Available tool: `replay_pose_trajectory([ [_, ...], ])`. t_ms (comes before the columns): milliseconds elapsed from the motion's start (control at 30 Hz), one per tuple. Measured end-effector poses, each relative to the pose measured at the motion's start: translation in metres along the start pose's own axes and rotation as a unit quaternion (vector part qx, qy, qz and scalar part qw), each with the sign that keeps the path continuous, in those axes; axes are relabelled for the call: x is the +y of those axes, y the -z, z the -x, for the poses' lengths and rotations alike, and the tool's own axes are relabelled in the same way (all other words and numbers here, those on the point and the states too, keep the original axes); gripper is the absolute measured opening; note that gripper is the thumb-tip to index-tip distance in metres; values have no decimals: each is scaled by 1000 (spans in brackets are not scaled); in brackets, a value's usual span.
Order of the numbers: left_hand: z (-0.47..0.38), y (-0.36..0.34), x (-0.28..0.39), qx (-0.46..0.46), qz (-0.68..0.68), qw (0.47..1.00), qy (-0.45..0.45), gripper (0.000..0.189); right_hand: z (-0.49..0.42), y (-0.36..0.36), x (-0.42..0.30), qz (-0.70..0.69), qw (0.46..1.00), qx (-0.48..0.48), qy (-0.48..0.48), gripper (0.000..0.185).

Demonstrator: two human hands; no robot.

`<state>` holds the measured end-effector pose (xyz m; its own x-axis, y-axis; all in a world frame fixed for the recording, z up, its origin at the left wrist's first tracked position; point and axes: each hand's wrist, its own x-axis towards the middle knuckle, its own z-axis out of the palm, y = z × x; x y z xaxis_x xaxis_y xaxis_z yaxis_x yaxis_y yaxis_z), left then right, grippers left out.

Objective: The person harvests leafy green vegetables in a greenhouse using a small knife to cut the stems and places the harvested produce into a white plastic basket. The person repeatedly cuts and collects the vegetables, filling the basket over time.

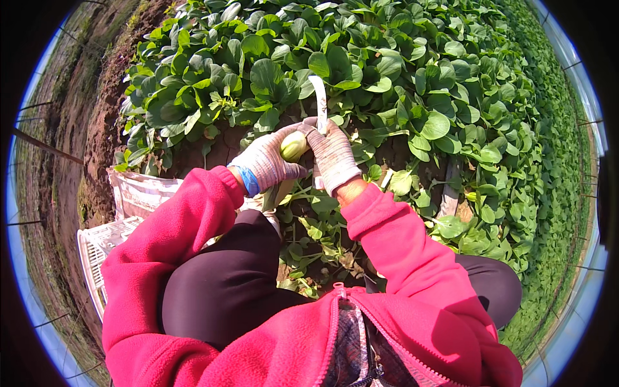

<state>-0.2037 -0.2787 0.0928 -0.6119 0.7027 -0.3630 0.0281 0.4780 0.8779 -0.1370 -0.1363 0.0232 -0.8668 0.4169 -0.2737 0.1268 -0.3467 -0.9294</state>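
My left hand (269, 157), in a knit work glove with a blue band at the wrist, grips a bok choy. Its pale green base (293, 146) shows between thumb and fingers, and part of its leaves (278, 193) hangs below. Close beside it, my right hand (334, 156), also gloved, is closed around a narrow knife-like tool. The tool's bright, dirt-specked blade (320, 104) points away from me, and a pale handle end shows below the palm. The fingertips of both hands meet or nearly meet; the exact contact is hidden.
Dense bok choy plants (338, 63) fill the bed ahead and to the right. Loose leaves (314, 230) lie on soil between my knees. At my left stand a white plastic crate (92, 256) and a whitish printed bag or liner (145, 191). A thin rod (48, 145) crosses the left side.
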Motion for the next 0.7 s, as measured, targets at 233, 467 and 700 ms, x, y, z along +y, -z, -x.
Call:
replay_pose_trajectory([
  [233,-1,12,-36,-38,164,977,133,53,10,2,-32,37,988,-29,-144,12],
  [467,-3,29,-52,8,324,925,196,42,-12,39,0,101,993,-6,-57,11],
  [700,-3,57,-54,47,306,920,242,44,1,35,21,132,973,-73,-175,18],
])
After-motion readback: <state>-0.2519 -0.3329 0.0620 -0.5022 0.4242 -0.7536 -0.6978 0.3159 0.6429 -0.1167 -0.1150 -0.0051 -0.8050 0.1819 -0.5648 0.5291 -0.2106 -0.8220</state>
